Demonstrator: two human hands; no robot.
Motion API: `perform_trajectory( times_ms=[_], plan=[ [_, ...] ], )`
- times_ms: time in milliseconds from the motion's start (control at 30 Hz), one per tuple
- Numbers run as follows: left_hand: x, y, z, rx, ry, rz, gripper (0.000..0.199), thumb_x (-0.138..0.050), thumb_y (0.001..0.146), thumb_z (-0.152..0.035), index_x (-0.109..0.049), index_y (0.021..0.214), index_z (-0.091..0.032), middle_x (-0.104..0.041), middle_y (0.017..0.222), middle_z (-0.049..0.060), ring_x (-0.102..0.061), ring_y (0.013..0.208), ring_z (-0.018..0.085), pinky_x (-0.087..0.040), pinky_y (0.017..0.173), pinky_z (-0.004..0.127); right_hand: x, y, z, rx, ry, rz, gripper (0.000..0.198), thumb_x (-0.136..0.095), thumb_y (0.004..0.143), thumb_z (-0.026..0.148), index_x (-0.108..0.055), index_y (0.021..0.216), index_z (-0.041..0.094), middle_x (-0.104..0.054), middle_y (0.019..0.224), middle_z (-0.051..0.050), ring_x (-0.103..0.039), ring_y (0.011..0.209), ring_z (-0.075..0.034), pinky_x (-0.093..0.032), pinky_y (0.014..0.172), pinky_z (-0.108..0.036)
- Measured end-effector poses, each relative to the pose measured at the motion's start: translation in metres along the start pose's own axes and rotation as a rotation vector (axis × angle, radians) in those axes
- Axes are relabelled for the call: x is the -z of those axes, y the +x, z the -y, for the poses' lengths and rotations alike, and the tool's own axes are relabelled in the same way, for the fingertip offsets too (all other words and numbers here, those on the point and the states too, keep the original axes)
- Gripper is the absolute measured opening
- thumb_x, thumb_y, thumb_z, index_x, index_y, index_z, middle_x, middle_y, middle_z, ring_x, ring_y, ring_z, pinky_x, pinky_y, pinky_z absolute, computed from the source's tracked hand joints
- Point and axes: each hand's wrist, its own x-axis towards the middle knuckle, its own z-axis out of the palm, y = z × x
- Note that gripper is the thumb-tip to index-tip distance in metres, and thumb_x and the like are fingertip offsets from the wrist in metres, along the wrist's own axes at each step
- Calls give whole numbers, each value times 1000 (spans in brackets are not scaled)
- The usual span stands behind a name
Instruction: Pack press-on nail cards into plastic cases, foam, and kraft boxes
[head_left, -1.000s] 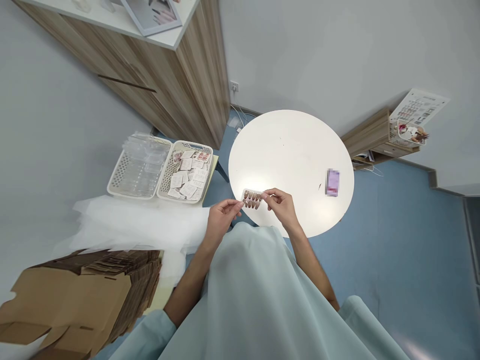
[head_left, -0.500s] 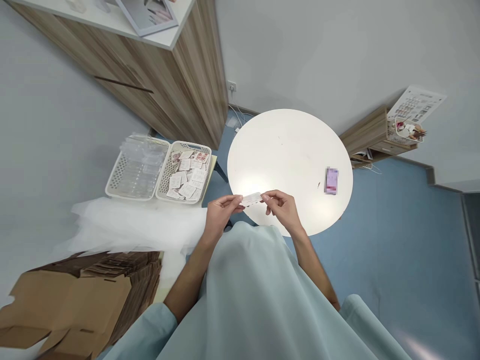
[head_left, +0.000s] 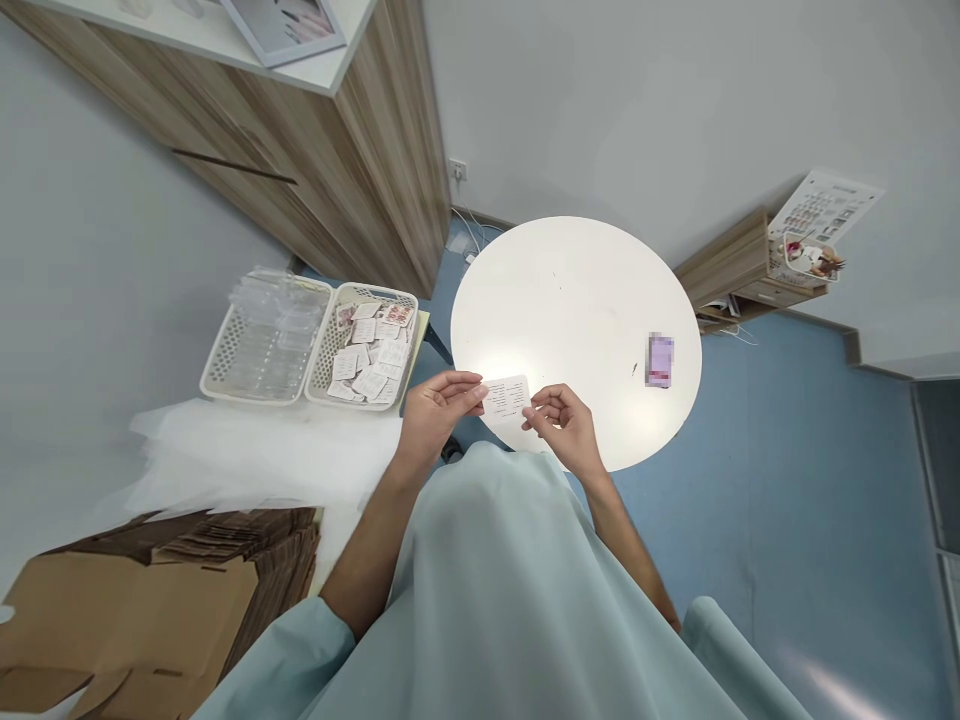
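Note:
Between my two hands is a small white card [head_left: 506,398] with lines of dark print facing me, held above the near edge of the round white table [head_left: 577,290]. My left hand [head_left: 441,410] pinches its left edge between thumb and fingers. At the lower right corner, the thumb and curled fingers of my right hand [head_left: 564,425] grip it too. Over to the left, a white basket [head_left: 319,375] contains several similar printed cards or packets [head_left: 369,345].
Beside it, another basket [head_left: 217,360] has clear plastic pieces. White sheeting [head_left: 262,450] and stacked flat cardboard boxes [head_left: 150,610] lie at the lower left. A blurred purple item [head_left: 660,360] rests on the table's right. A wooden cabinet [head_left: 360,150] stands behind left, a small shelf [head_left: 731,260] at right.
The card has turned from a thin, tilted strip to show its printed face to me. Both hands have shifted slightly with it, and the view has moved a little.

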Motion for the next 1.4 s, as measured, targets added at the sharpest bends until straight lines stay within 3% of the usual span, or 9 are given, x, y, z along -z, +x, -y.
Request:
perform_trajectory(
  times_ms=[100, 300, 467, 633, 767, 1000, 1133, 1267, 1400],
  plan=[
    [-2, -2, 3, -39, 72, -5, 53, -95, 68, -56, -78, 98, -16, -80, 92, 9, -76, 85, 26, -67, 77, 41, 3, 4, 3, 46, -75, -16, 34, -79, 88, 55, -68, 103, 26, -73, 101, -4, -70, 83, -19, -52, 65, -31],
    [-4, -7, 10, -50, 135, 54, 51, -92, 71, -57, -79, 100, -18, -79, 91, 9, -76, 84, 25, -67, 77, 40, 4, 10, 6, 101, -131, -20, 31, -70, 95, 55, -71, 87, 25, -69, 92, -4, -62, 79, -19, -50, 65, -32],
    [0, -10, 19, 28, 162, 105, 59, -89, 74, -61, -78, 114, -19, -79, 98, 9, -76, 76, 22, -64, 70, 35, 2, 14, -5, 66, -71, -98, 32, -71, 95, 57, -69, 87, 25, -67, 90, -3, -57, 76, -18, -47, 64, -32],
    [0, -14, 29, 98, 182, 143, 55, -77, 81, -72, -81, 93, -18, -79, 83, 9, -71, 61, 20, -60, 59, 33, -1, 14, -9, 110, -40, -119, 30, -70, 97, 54, -69, 89, 25, -65, 93, -3, -58, 81, -18, -46, 65, -31],
    [-4, -16, 28, 89, 172, 122, 55, -77, 81, -74, -82, 83, -19, -82, 87, 11, -74, 66, 23, -65, 66, 37, -2, 10, -4, 127, -83, -123, 30, -69, 97, 55, -69, 89, 26, -65, 95, -4, -60, 83, -19, -47, 65, -31],
    [-7, -13, 23, 48, 123, 21, 54, -77, 85, -69, -85, 100, -18, -83, 101, 13, -77, 77, 24, -67, 78, 39, 5, 0, 4, 92, -77, -76, 29, -70, 97, 57, -75, 101, 28, -70, 90, -4, -63, 75, -20, -53, 68, -35],
    [-9, -8, 14, 39, 50, -6, 59, -88, 75, -64, -84, 108, -16, -83, 104, 13, -79, 93, 28, -66, 89, 44, 12, -9, 8, 52, -61, 9, 33, -77, 91, 58, -77, 107, 29, -75, 97, -5, -68, 75, -20, -58, 71, -38],
    [-10, -4, 8, 33, -5, 14, 62, -96, 65, -59, -84, 107, -15, -82, 105, 12, -77, 103, 31, -65, 95, 47, 15, -15, 6, 52, -15, 4, 29, -73, 95, 56, -78, 105, 29, -76, 103, -5, -72, 77, -21, -57, 69, -36],
    [-11, -5, 6, 13, 24, 30, 61, -94, 68, -59, -83, 108, -15, -81, 105, 12, -76, 102, 30, -66, 92, 46, 13, -16, -1, 25, -5, -22, 29, -73, 95, 56, -77, 103, 28, -77, 101, -6, -73, 75, -21, -56, 66, -35]
  ],
)
